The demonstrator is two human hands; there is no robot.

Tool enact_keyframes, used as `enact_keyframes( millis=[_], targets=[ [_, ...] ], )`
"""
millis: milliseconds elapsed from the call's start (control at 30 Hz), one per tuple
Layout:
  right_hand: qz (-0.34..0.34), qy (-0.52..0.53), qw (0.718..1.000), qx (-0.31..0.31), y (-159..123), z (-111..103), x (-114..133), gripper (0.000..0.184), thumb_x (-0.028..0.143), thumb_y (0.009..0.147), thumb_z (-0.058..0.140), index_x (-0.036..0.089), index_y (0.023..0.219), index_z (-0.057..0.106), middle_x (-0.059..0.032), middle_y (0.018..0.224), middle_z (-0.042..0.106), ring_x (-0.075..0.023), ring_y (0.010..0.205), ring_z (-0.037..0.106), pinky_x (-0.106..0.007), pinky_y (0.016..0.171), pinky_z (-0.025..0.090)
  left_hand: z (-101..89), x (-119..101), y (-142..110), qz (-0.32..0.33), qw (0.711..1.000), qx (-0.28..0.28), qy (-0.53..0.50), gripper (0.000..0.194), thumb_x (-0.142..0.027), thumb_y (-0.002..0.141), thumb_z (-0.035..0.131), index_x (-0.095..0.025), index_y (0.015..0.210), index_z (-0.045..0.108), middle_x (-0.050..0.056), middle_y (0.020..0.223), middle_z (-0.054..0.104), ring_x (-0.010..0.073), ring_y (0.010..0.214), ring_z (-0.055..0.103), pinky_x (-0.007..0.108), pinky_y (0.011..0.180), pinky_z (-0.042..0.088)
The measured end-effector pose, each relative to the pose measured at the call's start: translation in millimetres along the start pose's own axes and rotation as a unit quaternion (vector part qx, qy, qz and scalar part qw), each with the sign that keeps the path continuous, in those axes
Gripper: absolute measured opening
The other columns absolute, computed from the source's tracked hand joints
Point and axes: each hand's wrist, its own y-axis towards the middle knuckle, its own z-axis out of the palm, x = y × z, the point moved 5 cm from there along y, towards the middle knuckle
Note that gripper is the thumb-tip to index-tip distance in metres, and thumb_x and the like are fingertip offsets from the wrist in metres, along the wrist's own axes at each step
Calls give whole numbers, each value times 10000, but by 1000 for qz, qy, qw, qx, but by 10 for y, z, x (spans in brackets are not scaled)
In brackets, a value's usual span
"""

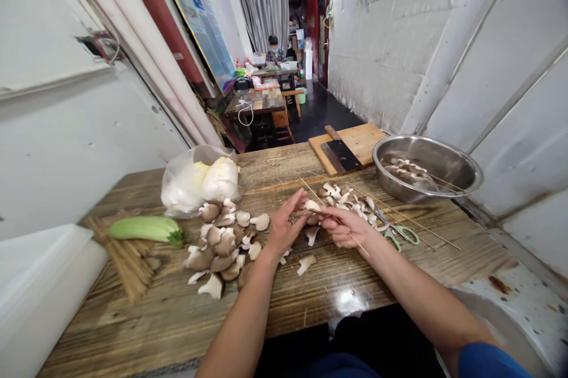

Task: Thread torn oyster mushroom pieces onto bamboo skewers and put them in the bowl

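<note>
My right hand [346, 227] is closed around a thin bamboo skewer [360, 246], which slants from upper left to lower right through the grip. An oyster mushroom piece [312, 205] lies against the skewer at the fingertips; whether it is pierced I cannot tell. Just left of it, my left hand [286, 221] has its thumb and fingers apart, holding nothing I can see. A heap of oyster mushrooms [224, 245] sits to the left of that hand. More mushroom pieces [339, 193] lie beyond and beside my right hand, and one loose piece [306, 264] is nearer to me.
Green-handled scissors [402, 235] and loose skewers lie at right. Behind stand a steel basin [426, 189] of mushrooms and a cutting board [361, 140] with a cleaver [341, 155]. Left: bagged cabbage [219, 180], green squash [144, 229], skewer bundle [133, 277], plastic roll [48, 301]. A person [275, 57] sits far back.
</note>
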Motion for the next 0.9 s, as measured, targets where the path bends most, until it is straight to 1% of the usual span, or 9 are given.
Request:
enact_keyframes(
  millis=[133, 233, 400, 533, 600, 633, 733, 800, 900],
  targets=[
    [5, 6, 1000, 4, 11, -38, -11, 502, 293, 1002, 87, 124, 774, 501, 91, 431, 458, 0, 197, 185, -80, 199, 183, -24, 3, -3, 20, 999, -6, 33, 282, -203, 777, 606, -251, 1048, 668, 62, 1075, 672, 189, 1019, 604, 354, 937, 445],
    [10, 1, 1000, 6, 3, -36, -22, 492, 302, 1001, 101, 119, 786, 505, 101, 423, 433, 5, 203, 149, -71, 206, 170, -36, 8, 0, -1, 1000, -14, 8, 258, -208, 758, 626, -234, 1007, 687, 68, 1047, 683, 192, 997, 613, 346, 916, 456],
    [-10, -58, 998, -24, 3, -34, -29, 403, 308, 984, 199, 131, 824, 524, 91, 435, 464, -5, 220, 124, -92, 209, 138, -54, 130, -21, -130, 987, -79, -52, 206, -281, 711, 678, -190, 892, 713, 65, 853, 718, 180, 779, 654, 309, 755, 504],
    [-111, -190, 969, -109, 17, -45, -1, 357, 429, 939, 324, 146, 948, 542, 56, 474, 543, -19, 244, 184, -116, 246, 124, -108, 336, -58, -249, 935, -170, -188, 276, -350, 658, 716, -148, 846, 697, 53, 739, 702, 148, 638, 628, 278, 640, 497],
    [-195, -295, 916, -188, -11, -56, 44, 398, 490, 916, 339, 155, 970, 547, 60, 464, 528, -33, 263, 220, -133, 278, 144, -135, 441, -83, -292, 893, -214, -266, 273, -330, 624, 745, -131, 800, 685, 53, 763, 697, 122, 640, 617, 251, 639, 488],
    [-241, -358, 873, -227, -40, -48, 71, 412, 502, 910, 342, 157, 970, 560, 57, 469, 522, -44, 287, 273, -142, 302, 189, -144, 489, -96, -311, 873, -229, -299, 264, -303, 601, 762, -124, 775, 678, 51, 760, 693, 110, 640, 612, 236, 639, 483],
    [-342, -558, 699, -287, -119, 54, 96, 381, 438, 917, 368, 161, 1017, 610, 27, 534, 543, -97, 449, 470, -192, 455, 362, -161, 596, -120, -347, 824, -249, -372, 236, -213, 560, 786, -110, 727, 655, 46, 722, 678, 95, 646, 607, 207, 634, 478],
    [-347, -654, 613, -275, -117, 121, 45, 361, 362, 927, 371, 177, 1167, 568, 13, 589, 571, -124, 532, 526, -218, 547, 403, -187, 637, -122, -352, 804, -257, -403, 225, -177, 569, 778, -110, 739, 647, 44, 707, 671, 88, 632, 599, 194, 613, 475],
    [-312, -747, 534, -244, -87, 175, -39, 394, 316, 947, 332, 236, 1311, 460, -9, 688, 624, -141, 584, 559, -229, 587, 409, -264, 668, -119, -354, 786, -280, -422, 148, -146, 626, 735, -118, 730, 634, 15, 653, 641, 55, 557, 554, 161, 546, 449]
  ],
)
